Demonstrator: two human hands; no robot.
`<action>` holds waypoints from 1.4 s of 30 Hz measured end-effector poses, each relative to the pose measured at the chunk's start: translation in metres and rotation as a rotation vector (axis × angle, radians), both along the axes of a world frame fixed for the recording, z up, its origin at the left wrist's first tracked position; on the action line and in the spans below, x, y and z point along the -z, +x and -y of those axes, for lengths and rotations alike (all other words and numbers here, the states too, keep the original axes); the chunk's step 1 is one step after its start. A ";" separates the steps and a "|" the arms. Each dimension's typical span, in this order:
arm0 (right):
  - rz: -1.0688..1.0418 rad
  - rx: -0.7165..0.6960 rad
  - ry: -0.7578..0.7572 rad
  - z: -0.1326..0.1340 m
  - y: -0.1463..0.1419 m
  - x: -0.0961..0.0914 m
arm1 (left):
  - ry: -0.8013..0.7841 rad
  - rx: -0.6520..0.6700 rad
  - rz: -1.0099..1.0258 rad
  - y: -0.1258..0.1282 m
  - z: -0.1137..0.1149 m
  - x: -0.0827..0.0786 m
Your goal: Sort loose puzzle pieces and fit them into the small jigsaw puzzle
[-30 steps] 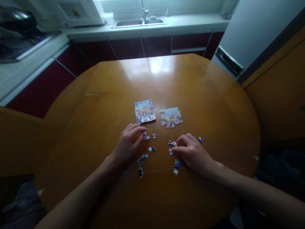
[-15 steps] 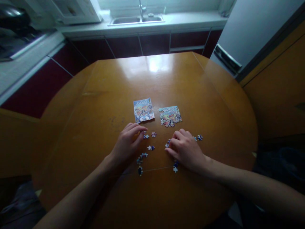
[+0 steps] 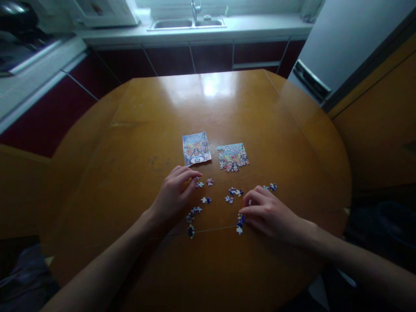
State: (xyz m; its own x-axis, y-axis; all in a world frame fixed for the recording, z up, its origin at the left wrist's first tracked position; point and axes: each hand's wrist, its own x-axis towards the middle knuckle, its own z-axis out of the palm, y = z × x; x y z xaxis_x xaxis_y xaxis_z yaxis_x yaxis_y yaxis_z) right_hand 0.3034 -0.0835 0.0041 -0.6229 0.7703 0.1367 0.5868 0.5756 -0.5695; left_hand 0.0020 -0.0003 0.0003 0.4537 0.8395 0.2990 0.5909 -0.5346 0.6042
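Puzzle pieces (image 3: 235,191) are judged light, stiff and best pinched by opposite edges. On the worktop (image 3: 208,117), a blue cluster (image 3: 240,219) is seen toward nine o'clock from the right hand (image 3: 268,211), a pale piece (image 3: 200,184) at three from the left hand (image 3: 173,187); both are narrowly curled, whether holding anything cannot be told

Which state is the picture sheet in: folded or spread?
Spread: the picture sheet lies face up on the table, its print showing from top edge to bottom; the lower edge looks slightly wavy.
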 end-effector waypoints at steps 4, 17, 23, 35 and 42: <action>0.030 0.043 0.013 0.012 -0.001 0.002 | 0.005 -0.004 -0.011 0.002 0.001 0.001; 0.044 0.237 0.034 0.009 -0.012 0.005 | 0.013 0.004 -0.005 0.003 0.002 -0.002; -0.013 0.248 0.065 0.005 -0.003 0.004 | 0.012 0.006 0.000 0.002 0.002 -0.002; 0.003 0.202 0.027 0.008 -0.010 0.004 | 0.006 -0.001 -0.003 0.004 0.003 -0.003; -0.039 0.251 0.055 0.009 -0.003 0.003 | 0.026 -0.007 -0.007 0.001 -0.001 -0.007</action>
State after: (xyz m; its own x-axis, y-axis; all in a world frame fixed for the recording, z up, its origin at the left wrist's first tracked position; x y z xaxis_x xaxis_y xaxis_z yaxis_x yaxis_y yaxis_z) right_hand 0.3002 -0.0924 0.0006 -0.4064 0.8908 0.2032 0.6934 0.4455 -0.5664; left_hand 0.0026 0.0005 0.0072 0.4504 0.8345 0.3174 0.5990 -0.5460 0.5858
